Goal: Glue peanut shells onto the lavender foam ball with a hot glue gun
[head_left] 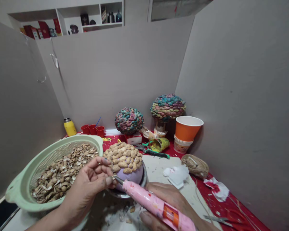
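My right hand (pixel 173 197) is wrapped round a pink hot glue gun (pixel 146 196), its metal nozzle pointing up and left. My left hand (pixel 92 176) is closed in a pinch at the nozzle tip, with what looks like a peanut shell (pixel 114 178) mostly hidden by the fingers. Just behind both hands a purple ball (pixel 130 175) rests in a metal bowl (pixel 144 179). Peanut shells (pixel 124 156) cover the ball's upper part, while its lower front is bare. On the left, a green colander (pixel 21 183) holds many loose peanut shells (pixel 62 175).
Two painted shell-covered balls (pixel 129 120) stand at the back. An orange paper bucket (pixel 187 128), twine (pixel 195 166), crumpled tissue (pixel 177 175), pliers (pixel 156 153) and scissors (pixel 221 219) lie right. Red cups (pixel 92 129) and a yellow bottle (pixel 69 127) stand back left. Grey panels enclose the table.
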`<action>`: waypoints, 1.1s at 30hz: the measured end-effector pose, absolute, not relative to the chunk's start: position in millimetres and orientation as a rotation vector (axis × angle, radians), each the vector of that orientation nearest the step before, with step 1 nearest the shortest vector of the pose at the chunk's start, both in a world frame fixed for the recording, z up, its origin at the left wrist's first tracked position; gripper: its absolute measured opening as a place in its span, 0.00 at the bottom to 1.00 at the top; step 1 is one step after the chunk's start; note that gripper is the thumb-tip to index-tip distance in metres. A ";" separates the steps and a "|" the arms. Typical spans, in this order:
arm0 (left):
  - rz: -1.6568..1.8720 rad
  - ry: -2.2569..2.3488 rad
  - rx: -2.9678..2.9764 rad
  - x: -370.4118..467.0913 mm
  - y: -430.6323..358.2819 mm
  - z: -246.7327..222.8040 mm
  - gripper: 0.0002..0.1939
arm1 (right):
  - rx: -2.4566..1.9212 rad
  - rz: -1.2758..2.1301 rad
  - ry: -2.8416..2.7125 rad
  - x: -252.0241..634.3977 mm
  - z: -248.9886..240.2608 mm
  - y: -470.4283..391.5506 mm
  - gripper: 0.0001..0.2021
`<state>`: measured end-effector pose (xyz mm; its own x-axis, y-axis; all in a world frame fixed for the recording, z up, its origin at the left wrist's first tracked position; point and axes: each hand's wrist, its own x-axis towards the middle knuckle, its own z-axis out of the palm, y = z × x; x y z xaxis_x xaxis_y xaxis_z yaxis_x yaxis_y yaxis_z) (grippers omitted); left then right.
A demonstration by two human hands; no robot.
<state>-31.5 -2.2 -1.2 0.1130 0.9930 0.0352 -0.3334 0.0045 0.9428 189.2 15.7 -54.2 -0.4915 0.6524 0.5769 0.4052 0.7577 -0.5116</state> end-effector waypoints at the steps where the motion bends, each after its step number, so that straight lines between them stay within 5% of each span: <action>1: 1.287 0.874 1.020 -31.4 -2.1 -0.4 0.15 | -0.740 0.388 -2.133 189.4 -53.7 16.3 0.18; 33: 1.291 0.891 0.933 -33.8 -4.2 4.4 0.16 | -0.810 0.615 -2.162 198.5 -17.1 3.3 0.16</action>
